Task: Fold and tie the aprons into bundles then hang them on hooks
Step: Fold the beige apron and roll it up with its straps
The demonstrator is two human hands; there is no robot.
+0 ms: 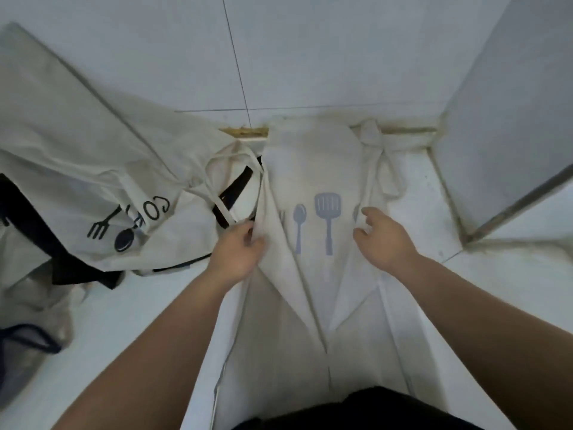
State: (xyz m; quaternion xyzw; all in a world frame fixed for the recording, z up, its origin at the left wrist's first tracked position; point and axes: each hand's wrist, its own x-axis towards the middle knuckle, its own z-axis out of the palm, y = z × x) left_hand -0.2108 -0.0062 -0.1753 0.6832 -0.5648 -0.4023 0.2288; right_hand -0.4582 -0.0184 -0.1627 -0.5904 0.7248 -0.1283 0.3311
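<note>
A cream apron with a grey spoon and spatula print lies lengthwise on the white counter in front of me, its lower part hanging over the front edge. My left hand grips the apron's left side edge, which is folded inward. My right hand pinches the right side edge, folded inward too. A cream tie strap loops beside the apron's top right.
A pile of other cream aprons with black print and black straps covers the counter's left side. White wall tiles stand behind. A grey panel rises at the right. Bare counter shows at lower left.
</note>
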